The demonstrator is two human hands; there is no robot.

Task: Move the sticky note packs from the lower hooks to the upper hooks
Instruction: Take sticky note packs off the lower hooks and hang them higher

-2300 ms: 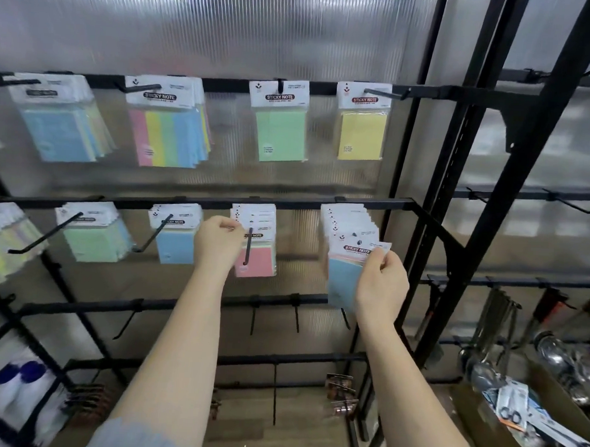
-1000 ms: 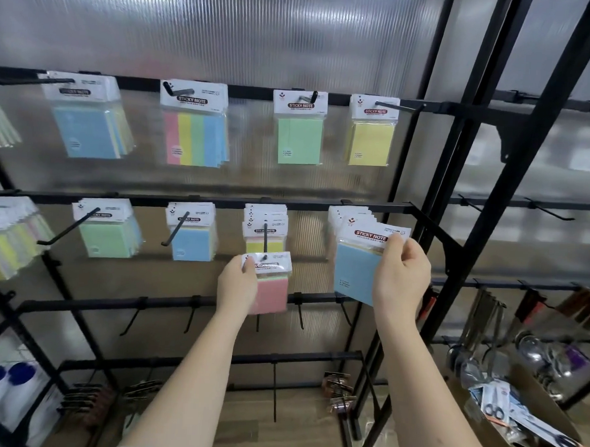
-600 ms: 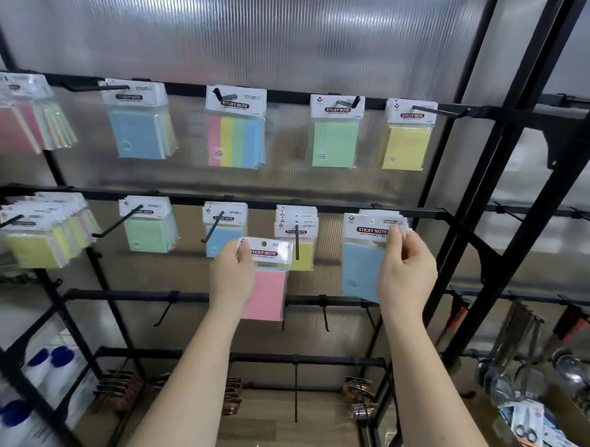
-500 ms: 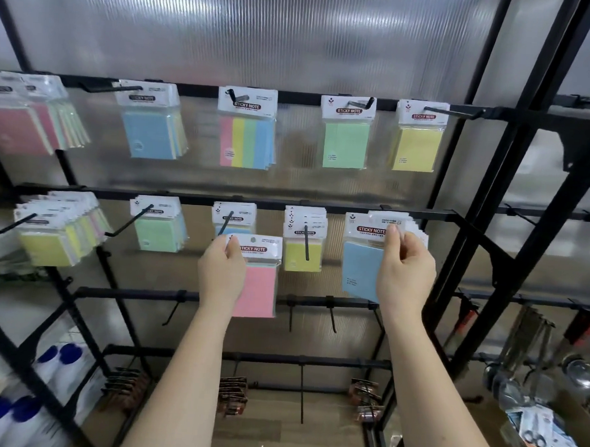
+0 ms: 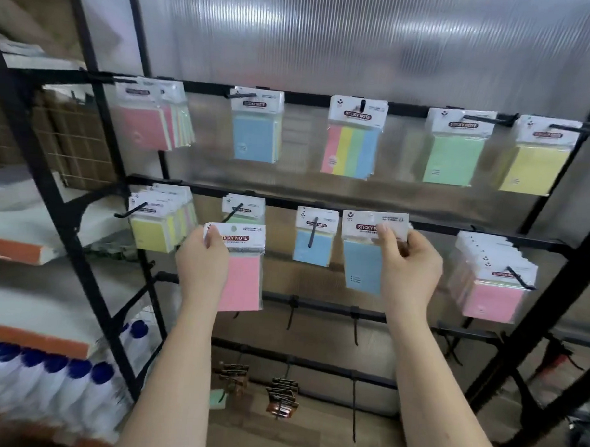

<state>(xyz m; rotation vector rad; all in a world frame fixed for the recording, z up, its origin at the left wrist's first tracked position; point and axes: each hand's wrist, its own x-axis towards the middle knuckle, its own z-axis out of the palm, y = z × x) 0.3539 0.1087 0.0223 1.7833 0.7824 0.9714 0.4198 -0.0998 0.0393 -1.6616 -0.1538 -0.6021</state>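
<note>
My left hand (image 5: 202,265) grips a pink sticky note pack (image 5: 242,278) by its white header, held free of any hook in front of the lower row. My right hand (image 5: 406,268) pinches the header of a blue sticky note pack (image 5: 362,270), also off the hooks. On the lower hooks hang a yellow stack (image 5: 156,222), a green pack (image 5: 243,206) partly hidden behind the pink one, a blue pack (image 5: 313,241) and a pink stack (image 5: 493,286). The upper hooks carry a pink stack (image 5: 149,119), a blue pack (image 5: 255,130), a striped pack (image 5: 353,141), a green pack (image 5: 454,152) and a yellow pack (image 5: 534,159).
Black rack posts (image 5: 100,89) frame the display, with a slanted brace (image 5: 561,292) at the right. Bare hooks (image 5: 355,327) jut from the rail under my hands. White bottles with blue caps (image 5: 53,385) fill a left shelf. Brown clip packs (image 5: 281,396) hang low.
The view has swung left, so a pink stack on the upper row and shelves at the left now show. Both hands have carried their packs leftward along the lower row, still off the hooks.
</note>
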